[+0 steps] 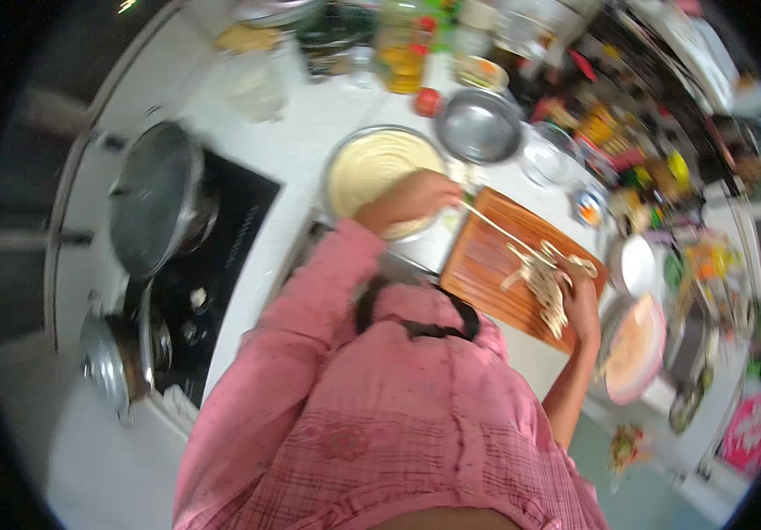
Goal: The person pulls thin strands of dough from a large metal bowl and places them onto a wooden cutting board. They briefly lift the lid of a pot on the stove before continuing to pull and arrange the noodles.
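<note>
A taut, thin dough strand [499, 228] runs between my two hands above a wooden cutting board [479, 265]. My left hand [423, 192] pinches one end of it, just over the edge of a round metal pan. Coils of pale dough strand [380, 162] fill that pan. At the strand's other end, my right hand [576, 291] holds it beside a loose pile of floury dough strips [542, 288] on the board's right part. How much of the pile is in my fingers is unclear from the blur.
An empty metal bowl [479, 126], a tomato [428, 103] and an oil bottle [403, 59] stand behind the pan. On the left, a large metal pot [158, 199] sits on the black cooktop [241, 205]. A white bowl [635, 265] and a pink-rimmed basin [635, 351] lie right of the board.
</note>
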### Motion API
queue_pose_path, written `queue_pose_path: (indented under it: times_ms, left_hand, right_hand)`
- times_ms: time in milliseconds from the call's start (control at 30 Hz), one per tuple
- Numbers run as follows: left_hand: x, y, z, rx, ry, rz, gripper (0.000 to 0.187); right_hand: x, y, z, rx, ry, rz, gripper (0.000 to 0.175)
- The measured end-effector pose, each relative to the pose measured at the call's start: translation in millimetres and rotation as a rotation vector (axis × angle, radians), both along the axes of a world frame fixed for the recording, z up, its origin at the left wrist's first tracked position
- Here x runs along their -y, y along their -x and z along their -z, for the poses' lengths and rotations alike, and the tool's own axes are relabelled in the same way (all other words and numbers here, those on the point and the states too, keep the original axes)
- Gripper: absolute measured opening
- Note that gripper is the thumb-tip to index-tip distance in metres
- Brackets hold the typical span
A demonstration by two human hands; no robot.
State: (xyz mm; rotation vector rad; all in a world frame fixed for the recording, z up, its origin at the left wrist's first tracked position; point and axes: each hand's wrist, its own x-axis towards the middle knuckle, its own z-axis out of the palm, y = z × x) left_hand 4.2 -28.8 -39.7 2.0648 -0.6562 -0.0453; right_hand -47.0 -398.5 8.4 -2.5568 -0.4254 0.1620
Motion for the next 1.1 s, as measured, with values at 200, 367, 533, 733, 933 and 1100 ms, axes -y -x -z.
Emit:
queue_pose_path:
  times_ms: [200,367,533,733,933,1100]
  left_hand:
    - [19.9,29.4,-72.1,0.072,-0.252,0.014,0.021]
    - [1.6,42.5,-66.5,0.049,-0.183,-0.102,0.024]
    - [-19.0,34.2,-25.8,0.039,-0.053,-0.115,0.026]
    - [-15.6,8.9,13.9,-0.004,-0.049,-0.074,0.027]
    - [-22.2,34.2,20.9,0.194,-0.115,-0.328,0.022]
    - [-109.6,154.3,40.7,-0.026,-0.292,-1.134,0.028]
  right_hand:
    - [-152.1,-11.5,-20.0,0.044,-0.361,-0.252,0.073]
    - [-170.5,-22.2,-34.2,0.231,-0.041,-0.349,0.039]
    - [-119.3,-19.4,-72.6,0.223,0.032,-0.255,0.014]
    - [-42.2,-13.6,-62.4,0.120,-0.003,-0.054,0.018]
    - [-8.6,-23.8,18.1,0.062,0.129,-0.135,0.020]
    - [-16.7,-34.1,32.9,-0.043,0.311,-0.204,0.021]
